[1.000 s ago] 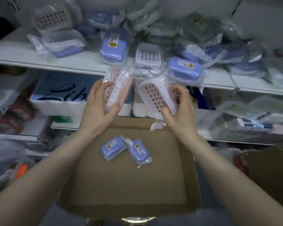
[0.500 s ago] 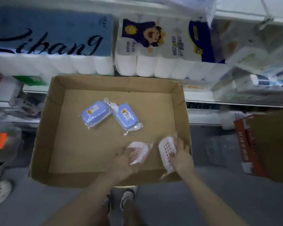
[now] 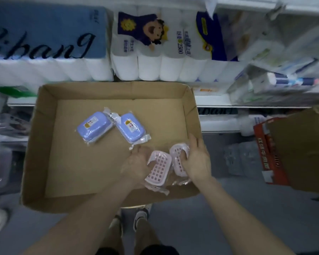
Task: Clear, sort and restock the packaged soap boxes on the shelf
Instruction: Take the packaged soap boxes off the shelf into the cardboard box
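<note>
Head: pink soap boxes (image 3: 157,167) between both hands

box (image 3: 44,144): matt brown cardboard | soap boxes (image 3: 157,167): pink plastic, glossy clear film wrap | blue ones (image 3: 94,127): smooth plastic

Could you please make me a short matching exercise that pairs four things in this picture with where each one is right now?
Things:
1. two blue bagged soap boxes
2. two pink perforated soap boxes
3. brown cardboard tray
4. white toilet roll packs

Places:
A. on the shelf behind the tray
B. under both hands, the left hand and right hand, in the tray's near right corner
C. lying untouched mid-tray
D. in front of the shelves, above the grey floor

Pairs: 1-C, 2-B, 3-D, 4-A
</note>
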A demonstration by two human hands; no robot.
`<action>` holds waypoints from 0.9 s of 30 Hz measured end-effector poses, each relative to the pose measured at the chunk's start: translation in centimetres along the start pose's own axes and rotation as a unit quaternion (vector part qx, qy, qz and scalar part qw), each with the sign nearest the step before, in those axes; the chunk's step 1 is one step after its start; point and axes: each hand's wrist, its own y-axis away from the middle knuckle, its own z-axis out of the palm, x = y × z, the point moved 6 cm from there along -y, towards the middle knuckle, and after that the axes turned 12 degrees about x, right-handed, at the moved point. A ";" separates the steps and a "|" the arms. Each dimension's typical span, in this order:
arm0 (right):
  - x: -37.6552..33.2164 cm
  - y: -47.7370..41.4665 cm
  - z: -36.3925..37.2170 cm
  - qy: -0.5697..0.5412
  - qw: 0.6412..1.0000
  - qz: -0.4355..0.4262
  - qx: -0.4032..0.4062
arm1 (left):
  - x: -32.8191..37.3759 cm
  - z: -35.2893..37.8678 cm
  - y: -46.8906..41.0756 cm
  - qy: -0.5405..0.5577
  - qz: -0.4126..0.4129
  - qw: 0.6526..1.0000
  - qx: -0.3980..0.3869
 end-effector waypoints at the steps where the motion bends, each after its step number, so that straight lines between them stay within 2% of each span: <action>1: -1.2 -0.5 -1.3 -0.008 1.000 -0.023 0.015 | 0.0 -1.6 -0.2 0.001 0.002 1.000 0.015; 6: -8.9 -3.9 -7.9 -0.034 0.980 -0.170 0.099 | 1.0 -11.8 -0.2 -0.004 0.046 0.990 0.136; 10: -16.8 -5.9 -13.2 -0.047 0.944 -0.280 0.169 | 1.8 -21.1 1.0 -0.005 0.071 0.970 0.232; 15: -26.3 -7.0 -18.6 -0.064 0.898 -0.372 0.226 | 1.6 -32.8 2.6 -0.047 0.131 0.916 0.376; 18: -31.3 -7.8 -20.8 -0.063 0.869 -0.418 0.257 | 1.4 -38.8 2.7 -0.049 0.161 0.886 0.432; 22: -36.8 -10.2 -22.4 -0.035 0.868 -0.412 0.274 | -0.2 -45.2 0.8 -0.060 0.165 0.867 0.466; 27: -42.3 -14.7 -21.8 -0.012 0.909 -0.335 0.246 | -4.7 -51.2 -3.9 -0.096 0.137 0.868 0.468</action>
